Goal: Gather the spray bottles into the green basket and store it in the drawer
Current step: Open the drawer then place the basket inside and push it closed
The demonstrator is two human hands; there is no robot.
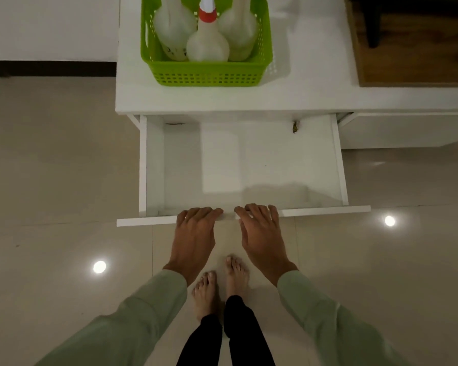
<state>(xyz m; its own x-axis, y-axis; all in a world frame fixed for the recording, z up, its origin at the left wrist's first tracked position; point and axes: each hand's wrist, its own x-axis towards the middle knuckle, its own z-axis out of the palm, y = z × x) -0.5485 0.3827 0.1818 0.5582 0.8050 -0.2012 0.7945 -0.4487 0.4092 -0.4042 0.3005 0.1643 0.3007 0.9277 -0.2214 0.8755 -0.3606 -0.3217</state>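
Left hand (193, 233) and right hand (262, 233) hook curled fingers over the front edge of the open white flat-fronted drawer (325, 210), making room for the green perforated plastic basket (204, 73). It holds translucent white spray bottles (208, 46) on the white cabinet top (302, 96).

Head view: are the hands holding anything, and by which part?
Left hand and right hand both hold the open drawer by its front panel's top edge.

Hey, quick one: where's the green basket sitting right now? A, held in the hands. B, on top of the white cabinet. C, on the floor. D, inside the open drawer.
B: the green basket, with three spray bottles in it, stands on the white cabinet top, above the open drawer, whose front edge the left hand and right hand hold.
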